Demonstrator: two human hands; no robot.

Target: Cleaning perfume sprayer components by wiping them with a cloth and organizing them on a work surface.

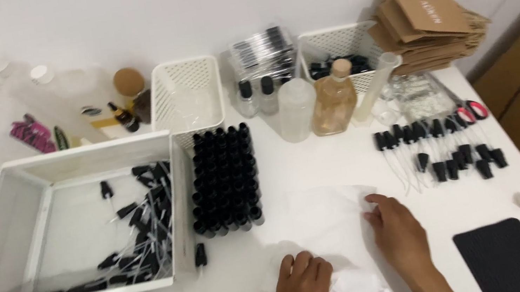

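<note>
My left hand [303, 287] lies flat and my right hand [396, 232] presses open-fingered, neither clamped, on the white cloth [331, 226] just right of the block of black-capped vials [223, 181]: light, limp stuff, best pinched at an edge.

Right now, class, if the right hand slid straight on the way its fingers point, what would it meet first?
The right hand rests on the white cloth, fingers pointing up-left. Past the cloth, it would probably meet the block of black bottles first.
</note>
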